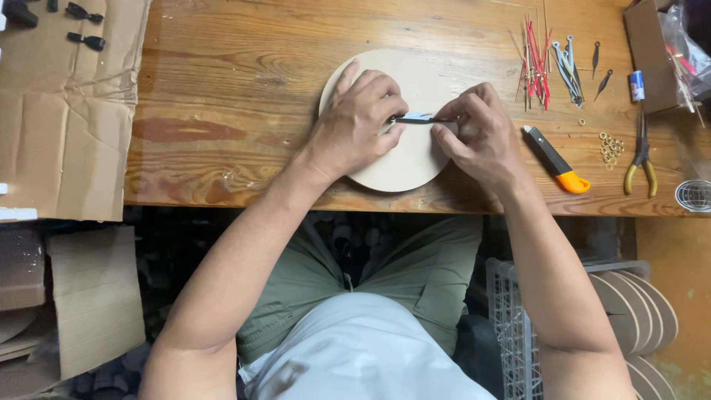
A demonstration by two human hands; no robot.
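Two hands are working over a pale round wooden disc (404,159) at the near edge of the wooden table (222,111) — and between them a thin dark metal clock hand (420,119) is lying flat across the disc's middle. Its long axis is running left to right, from one set of fingertips straight to the other. The left hand (359,122) is pressing down on the disc, thumb and forefinger pinching the rounded hub end of the piece; the right hand (481,133) is clenching round the pointed end, fingers curled over it. Neither hand is nearer than the other — each is holding its own end. The piece itself is looking slim, black, with a light glint along its upper edge.

Off to the right of the right hand, an orange-and-black utility knife (555,160) is lying at a slant, then small brass rings (610,147) and yellow-handled pliers (641,159). Beyond the grip, red and silver clock hands (544,63) are sitting in a loose bundle.
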